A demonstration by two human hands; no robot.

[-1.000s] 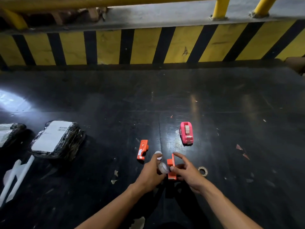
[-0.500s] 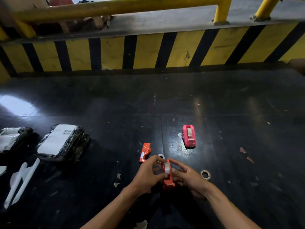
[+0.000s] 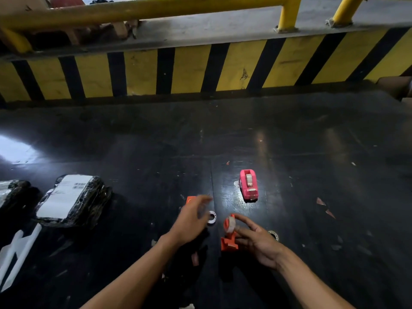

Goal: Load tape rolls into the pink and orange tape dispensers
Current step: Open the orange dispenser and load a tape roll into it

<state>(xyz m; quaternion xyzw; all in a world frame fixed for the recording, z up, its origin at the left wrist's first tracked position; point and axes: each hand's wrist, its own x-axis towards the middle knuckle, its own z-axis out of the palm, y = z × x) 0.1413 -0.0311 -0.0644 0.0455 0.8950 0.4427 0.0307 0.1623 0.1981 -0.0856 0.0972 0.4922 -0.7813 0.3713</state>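
My right hand (image 3: pixel 256 243) holds an orange dispenser half (image 3: pixel 229 241) upright, with a clear tape roll (image 3: pixel 231 224) seated on its upper end. My left hand (image 3: pixel 191 218) is blurred, fingers apart, and hovers above the floor, partly covering the other orange half (image 3: pixel 190 199). A small white tape core (image 3: pixel 211 217) lies between my hands. The pink dispenser (image 3: pixel 248 185) stands further away with a tape roll inside it. Another clear ring (image 3: pixel 273 235) lies just right of my right hand.
The surface is a dark glossy floor (image 3: pixel 312 175). Two black-wrapped parcels with white labels (image 3: pixel 69 199) lie at the left, white plastic strips (image 3: pixel 15 255) below them. A yellow-and-black striped barrier (image 3: pixel 200 70) closes the far side. Small paper scraps (image 3: pixel 323 206) lie at the right.
My left hand has let go of the roll and dispenser half and moved left and away, over the other orange half. The right hand still holds the orange half with the roll on it.
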